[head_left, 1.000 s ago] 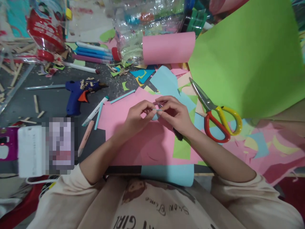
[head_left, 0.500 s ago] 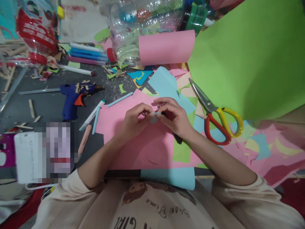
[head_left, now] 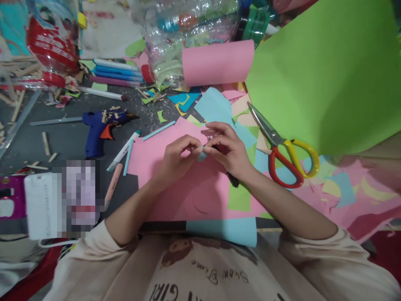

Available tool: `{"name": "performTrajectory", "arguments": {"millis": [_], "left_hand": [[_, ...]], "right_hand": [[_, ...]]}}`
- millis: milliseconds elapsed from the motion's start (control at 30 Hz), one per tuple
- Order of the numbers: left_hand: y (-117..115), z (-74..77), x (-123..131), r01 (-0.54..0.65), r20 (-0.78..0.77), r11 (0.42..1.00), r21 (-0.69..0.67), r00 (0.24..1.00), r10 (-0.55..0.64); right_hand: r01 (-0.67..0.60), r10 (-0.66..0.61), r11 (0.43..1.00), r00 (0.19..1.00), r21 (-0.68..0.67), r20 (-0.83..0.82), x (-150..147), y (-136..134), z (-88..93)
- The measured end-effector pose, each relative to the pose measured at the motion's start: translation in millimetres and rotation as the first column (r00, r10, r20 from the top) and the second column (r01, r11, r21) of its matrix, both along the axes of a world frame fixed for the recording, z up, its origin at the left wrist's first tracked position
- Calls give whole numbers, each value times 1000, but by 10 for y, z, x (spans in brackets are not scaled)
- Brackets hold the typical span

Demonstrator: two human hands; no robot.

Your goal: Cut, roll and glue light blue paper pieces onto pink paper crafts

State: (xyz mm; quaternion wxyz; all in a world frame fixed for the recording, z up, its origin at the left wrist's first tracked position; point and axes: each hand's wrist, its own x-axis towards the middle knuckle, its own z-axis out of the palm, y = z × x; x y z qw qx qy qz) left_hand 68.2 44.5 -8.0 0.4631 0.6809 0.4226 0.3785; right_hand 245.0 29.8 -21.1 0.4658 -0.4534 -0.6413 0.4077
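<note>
A small light blue paper piece is pinched between both hands above the pink sheet. My left hand grips its left end between thumb and forefinger. From the right, my right hand pinches the other end, its upper fingers slightly raised. Under the right hand lies a dark object, mostly covered by the palm, with a bit of metal near the fingers. Scissors with one red and one yellow handle rest open to the right of that hand.
A blue glue gun, markers and thin blue paper strips lie left. Behind are clear bottles and a pink paper roll. A large green sheet and scraps spread right.
The right hand's upper fingers have lifted a little. The blue piece has tilted slightly between the fingertips. The camera view has shifted slightly.
</note>
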Motion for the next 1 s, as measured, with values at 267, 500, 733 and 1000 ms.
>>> {"name": "performTrajectory", "arguments": {"millis": [267,500,733,1000], "left_hand": [[1,19,15,-46,78,991,-128,995,57],[11,4,15,-101,78,982,-161,990,115],[23,-30,-4,-126,113,979,-161,983,145],[1,0,7,8,70,996,-92,998,-1]], "right_hand": [[35,-35,998,999,-54,5,18,-1,44],[52,-53,997,998,-51,-21,-2,-9,42],[38,-41,997,998,-69,-40,0,-12,39],[-4,4,1000,1000,-26,9,3,-4,37]]}}
